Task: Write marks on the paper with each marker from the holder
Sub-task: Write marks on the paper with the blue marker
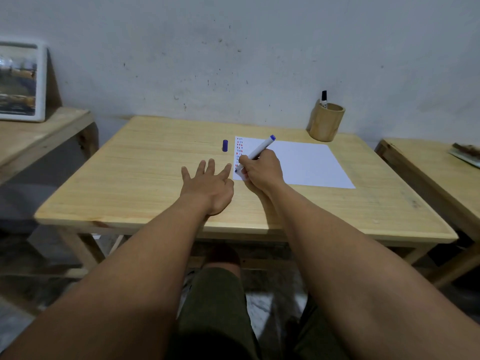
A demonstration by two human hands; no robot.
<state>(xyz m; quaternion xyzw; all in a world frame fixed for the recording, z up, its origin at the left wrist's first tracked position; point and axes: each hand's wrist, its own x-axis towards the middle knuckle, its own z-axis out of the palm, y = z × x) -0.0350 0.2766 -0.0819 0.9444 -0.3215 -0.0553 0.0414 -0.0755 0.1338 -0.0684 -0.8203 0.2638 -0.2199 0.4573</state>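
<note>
A white paper [298, 162] lies on the wooden table [135, 178], with a column of small red and blue marks along its left edge. My right hand [262, 170] grips a white marker with a blue end [261, 149], its tip down at the paper's lower left corner. My left hand [207, 185] lies flat on the table with fingers spread, its forefinger touching the paper's left edge. The marker's blue cap [225, 145] lies on the table just left of the paper. A wooden holder [326, 123] at the back right contains a black marker [324, 99].
A second wooden table [39, 136] at the left carries a framed picture [20, 80] leaning on the wall. Another table [441, 172] at the right holds a flat object at its far edge. A grey wall rises right behind the tables.
</note>
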